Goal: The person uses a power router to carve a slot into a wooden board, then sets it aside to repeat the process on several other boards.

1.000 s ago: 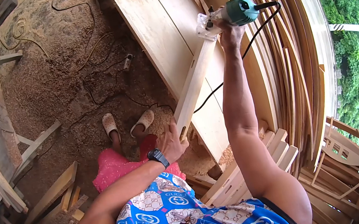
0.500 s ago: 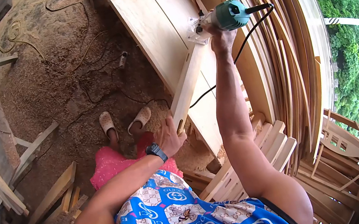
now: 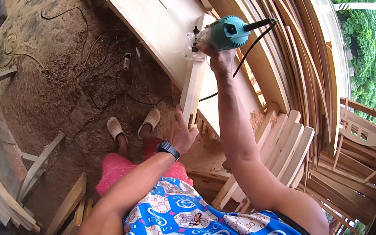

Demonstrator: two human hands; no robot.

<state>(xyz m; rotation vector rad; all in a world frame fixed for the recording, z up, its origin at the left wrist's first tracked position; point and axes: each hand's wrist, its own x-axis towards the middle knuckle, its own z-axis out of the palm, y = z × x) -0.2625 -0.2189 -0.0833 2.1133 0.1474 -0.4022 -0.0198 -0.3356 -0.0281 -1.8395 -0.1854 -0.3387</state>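
My right hand (image 3: 221,60) is wrapped round a green trim router (image 3: 229,33), its cord running from the top. The router's clear base (image 3: 194,48) sits on a pale wooden bar (image 3: 195,90). That bar lies along a wide plank work surface (image 3: 151,23), its near end sticking out over the edge. My left hand (image 3: 182,132), with a black watch (image 3: 167,149) on the wrist, grips this near end beside a slot cut in the wood. The router bit is hidden by the base and my hand.
Long boards (image 3: 280,41) are stacked beyond the work surface on the right. Several slotted bars (image 3: 286,148) lie in a pile near my right elbow. Cords (image 3: 88,67) trail across the sawdust-covered floor (image 3: 54,45). Timber pieces (image 3: 65,207) lean at lower left.
The router and my right hand have come nearer along the bar, and the bar's far end now shows beyond the router. My left hand stays at the near end. The view has shifted slightly.
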